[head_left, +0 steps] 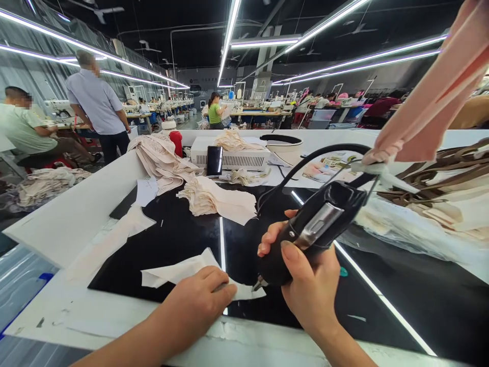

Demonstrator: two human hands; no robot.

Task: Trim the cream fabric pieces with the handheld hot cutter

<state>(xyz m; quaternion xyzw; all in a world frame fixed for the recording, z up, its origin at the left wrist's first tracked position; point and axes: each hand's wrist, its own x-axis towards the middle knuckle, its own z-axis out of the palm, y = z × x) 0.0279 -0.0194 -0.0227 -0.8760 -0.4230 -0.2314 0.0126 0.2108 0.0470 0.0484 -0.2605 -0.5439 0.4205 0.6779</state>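
Note:
My right hand [311,278] is wrapped around a black corded hand tool [319,219] with a silver plate on its side. The tool tilts down to the left, and its narrow metal tip [260,283] meets the right end of a cream fabric piece [175,270]. With curled fingers, my left hand [204,295] presses that piece onto the glossy black board [183,242]; something small and greyish shows by its fingertips, too hidden to name. A strip of pink cloth [428,97] is tied to the tool's top end, from which a black cable [301,160] runs.
Behind the board lie a stack of cream fabric pieces [217,199], a phone [214,160] and a white vented box [237,153]. A fabric heap [162,158] sits back left. Brown straps [439,168] and a plastic bag [412,224] lie right. Several people work beyond.

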